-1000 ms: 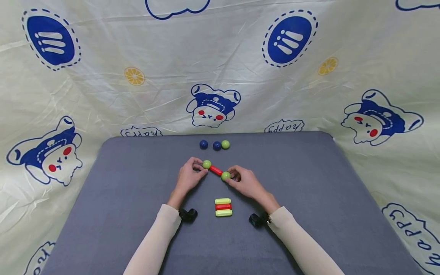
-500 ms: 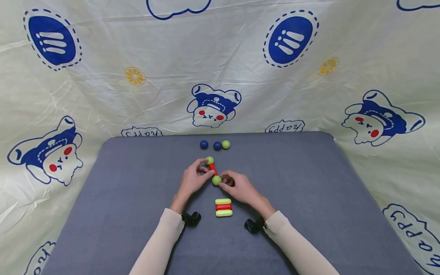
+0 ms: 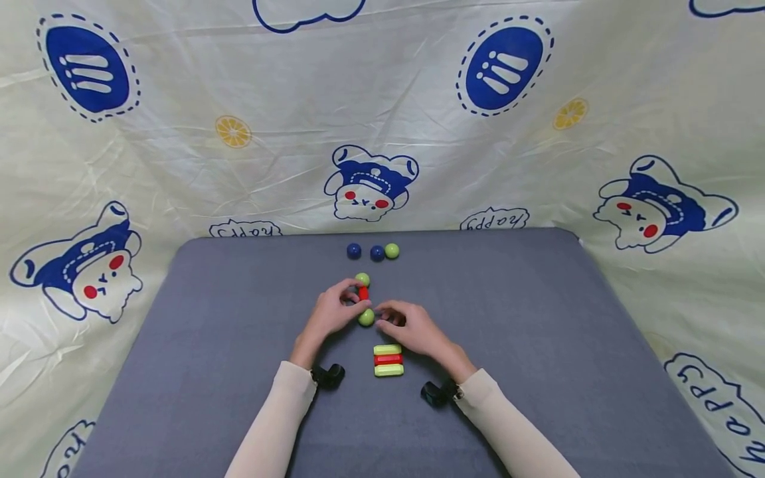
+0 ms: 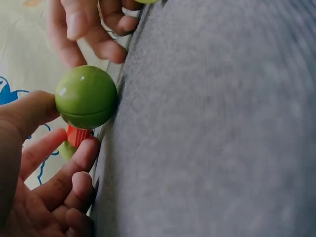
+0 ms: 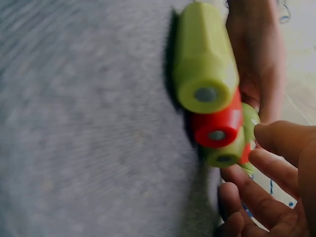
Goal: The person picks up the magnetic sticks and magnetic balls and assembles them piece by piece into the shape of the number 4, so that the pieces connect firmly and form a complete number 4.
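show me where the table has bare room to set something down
The grey table has wide bare patches between the left sleeve and left edge, and between the right sleeve and right edge. A smaller one lies between the sleeves, nearer than the three sticks. It's crowded mid-table: left hand, right hand, red rod, with three loose balls beyond.

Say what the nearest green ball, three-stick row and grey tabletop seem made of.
Nearest green ball: likely plastic, glossy, from its highlight and seam line.
Three-stick row: smooth, probably plastic by its soft sheen; grey end discs may be metal.
Grey tabletop: seemingly matte fabric, from its fine, mottled texture.
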A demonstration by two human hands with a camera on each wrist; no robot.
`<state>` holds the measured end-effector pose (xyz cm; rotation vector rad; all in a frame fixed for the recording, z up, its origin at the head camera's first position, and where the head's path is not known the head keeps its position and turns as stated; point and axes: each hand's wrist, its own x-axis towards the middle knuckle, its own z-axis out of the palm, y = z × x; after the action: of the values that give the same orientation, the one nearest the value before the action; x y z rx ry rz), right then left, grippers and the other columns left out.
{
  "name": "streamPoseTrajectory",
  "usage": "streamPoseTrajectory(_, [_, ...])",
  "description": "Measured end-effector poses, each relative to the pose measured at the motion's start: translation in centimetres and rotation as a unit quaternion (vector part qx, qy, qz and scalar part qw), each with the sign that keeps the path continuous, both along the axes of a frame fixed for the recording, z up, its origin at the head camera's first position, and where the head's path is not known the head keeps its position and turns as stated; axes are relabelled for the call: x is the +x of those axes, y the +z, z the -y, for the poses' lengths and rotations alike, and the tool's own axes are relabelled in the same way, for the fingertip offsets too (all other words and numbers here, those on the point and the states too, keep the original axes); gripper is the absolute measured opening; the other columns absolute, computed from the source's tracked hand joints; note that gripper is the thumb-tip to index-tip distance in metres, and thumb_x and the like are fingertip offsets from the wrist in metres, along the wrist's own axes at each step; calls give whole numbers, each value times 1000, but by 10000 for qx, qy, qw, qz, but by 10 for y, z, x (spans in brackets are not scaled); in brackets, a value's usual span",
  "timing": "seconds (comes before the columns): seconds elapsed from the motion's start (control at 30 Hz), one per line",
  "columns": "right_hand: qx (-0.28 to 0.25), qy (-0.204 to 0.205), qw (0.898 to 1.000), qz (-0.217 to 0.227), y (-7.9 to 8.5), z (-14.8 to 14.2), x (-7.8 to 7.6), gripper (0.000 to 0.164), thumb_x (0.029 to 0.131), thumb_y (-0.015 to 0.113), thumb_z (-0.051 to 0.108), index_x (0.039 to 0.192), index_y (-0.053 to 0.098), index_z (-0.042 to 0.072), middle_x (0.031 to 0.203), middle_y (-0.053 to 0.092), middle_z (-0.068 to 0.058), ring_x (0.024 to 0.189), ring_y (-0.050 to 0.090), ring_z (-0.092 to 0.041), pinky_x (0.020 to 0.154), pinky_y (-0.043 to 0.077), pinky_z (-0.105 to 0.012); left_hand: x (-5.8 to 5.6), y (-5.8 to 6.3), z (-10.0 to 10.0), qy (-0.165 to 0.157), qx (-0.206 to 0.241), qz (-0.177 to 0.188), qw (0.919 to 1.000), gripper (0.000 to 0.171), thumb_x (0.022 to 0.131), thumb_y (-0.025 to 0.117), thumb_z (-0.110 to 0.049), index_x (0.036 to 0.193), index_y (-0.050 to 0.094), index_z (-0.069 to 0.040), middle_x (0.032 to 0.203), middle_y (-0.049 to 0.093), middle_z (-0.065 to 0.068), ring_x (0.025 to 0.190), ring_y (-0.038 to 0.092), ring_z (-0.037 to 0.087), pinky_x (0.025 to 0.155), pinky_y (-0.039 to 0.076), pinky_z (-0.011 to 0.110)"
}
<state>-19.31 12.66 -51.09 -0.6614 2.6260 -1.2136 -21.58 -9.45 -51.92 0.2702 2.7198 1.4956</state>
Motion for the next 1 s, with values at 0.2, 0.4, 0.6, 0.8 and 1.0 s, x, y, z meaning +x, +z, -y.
streamPoseTrajectory(0.2, [-236,-65,9992,328,2,-12,3,30,99,69,29,126,71,14,103,70,2,88,61,-14,76,49,-29,1,0,1,56,-5,89,9999,37,93,78,-30,126,70,-15,88,74,2,78,60,15,76,45,32])
streamPoseTrajectory(0.4, [-145,252,9982,526,5,-25,10,34,96,74,33,124,72,15,102,69,3,85,60,-13,72,48,-27,3,-1,0,182,165,83,9997,35,91,80,-27,122,70,-14,87,76,3,76,60,13,73,44,30])
streamPoseTrajectory(0.6, [8,678,9950,732,6,-32,17,31,94,76,34,118,75,15,100,71,5,84,61,-9,74,50,-25,12,-5,1,195,216,-15,9996,33,91,80,-24,121,70,-14,88,75,2,66,51,12,63,38,25])
streamPoseTrajectory(0.8, [20,780,9933,852,8,-33,18,28,94,76,32,116,76,15,98,71,6,86,61,-9,76,51,-25,18,-9,0,53,263,-62,9996,32,92,79,-25,122,71,-15,92,77,1,65,48,11,62,38,24])
streamPoseTrajectory(1.0, [175,857,9922,887,9,-34,17,20,94,76,29,111,77,18,95,70,8,85,60,-8,76,50,-25,18,-8,2,68,388,-22,9992,32,93,77,-22,124,70,-14,95,77,4,67,47,12,63,37,25])
